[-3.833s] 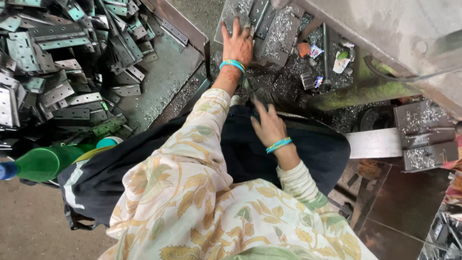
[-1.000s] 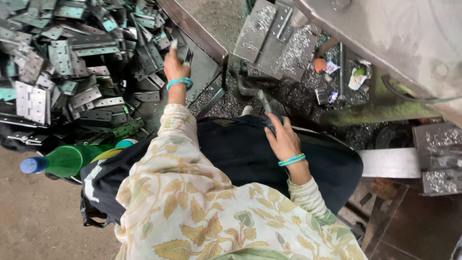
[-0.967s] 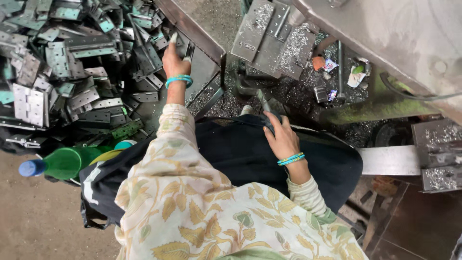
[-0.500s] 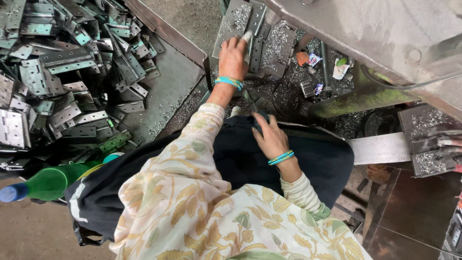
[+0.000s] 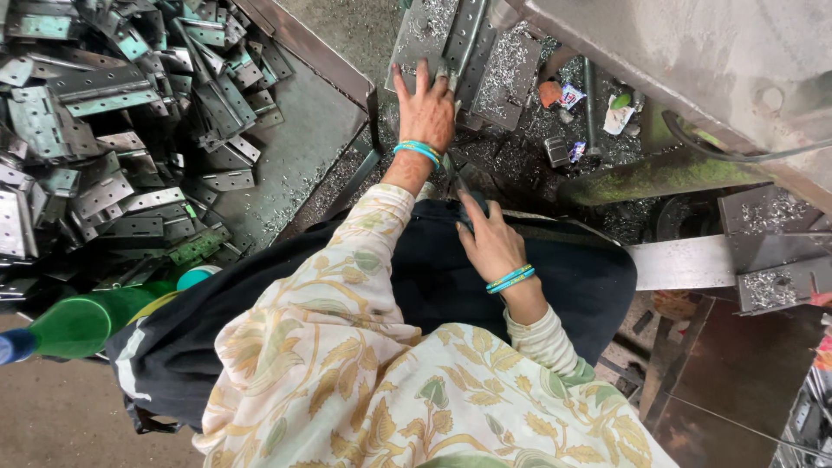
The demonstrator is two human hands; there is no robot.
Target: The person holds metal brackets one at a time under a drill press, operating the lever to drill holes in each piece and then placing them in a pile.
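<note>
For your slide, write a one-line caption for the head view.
Left hand flat on a shavings-strewn metal plate, right hand at the lap, hinge pile alongside.

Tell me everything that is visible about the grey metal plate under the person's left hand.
The grey metal plate is a flat, dull steel piece with a raised rib running along it, and it is dusted with small bright metal shavings. It lies tilted on the dirty work surface at the top of the view, beside a second similar plate. The left hand rests flat on its lower end, fingers spread. Its upper end runs out of the picture.
</note>
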